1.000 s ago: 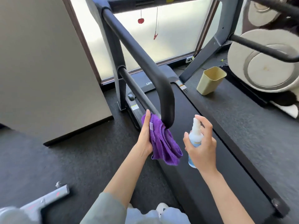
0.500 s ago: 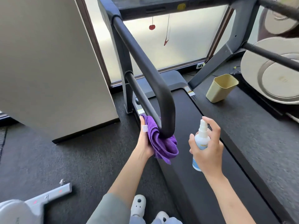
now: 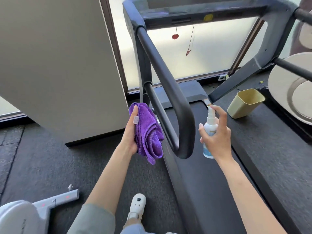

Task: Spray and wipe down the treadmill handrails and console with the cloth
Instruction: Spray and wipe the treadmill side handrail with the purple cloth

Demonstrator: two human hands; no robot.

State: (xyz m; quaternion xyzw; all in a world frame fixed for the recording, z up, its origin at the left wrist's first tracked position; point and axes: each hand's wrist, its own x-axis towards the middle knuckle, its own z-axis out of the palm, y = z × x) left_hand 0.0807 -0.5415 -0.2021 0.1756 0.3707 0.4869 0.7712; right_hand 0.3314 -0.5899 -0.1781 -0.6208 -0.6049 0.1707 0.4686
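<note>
The treadmill's left handrail (image 3: 162,71) is a thick dark bar that slopes down from the console (image 3: 194,12) and curves back in a loop at its near end. My left hand (image 3: 130,132) grips a bunched purple cloth (image 3: 148,130) just left of the loop, a little apart from the rail. On the loop's right, my right hand (image 3: 217,137) holds a small white spray bottle (image 3: 210,130) upright, with the forefinger on its nozzle. The right handrail (image 3: 293,68) crosses the far right.
A beige wall panel (image 3: 59,65) stands at the left, before a frosted window (image 3: 202,56). A tan bin (image 3: 244,103) sits on the dark floor right of the black belt (image 3: 211,183). A grey machine's foot (image 3: 55,201) lies at the lower left. My white shoe (image 3: 137,206) is beside the deck.
The cloth has come off the end of the handrail loop and moved up and to the left. The view has tilted up towards the console. The spray bottle stays to the right of the loop.
</note>
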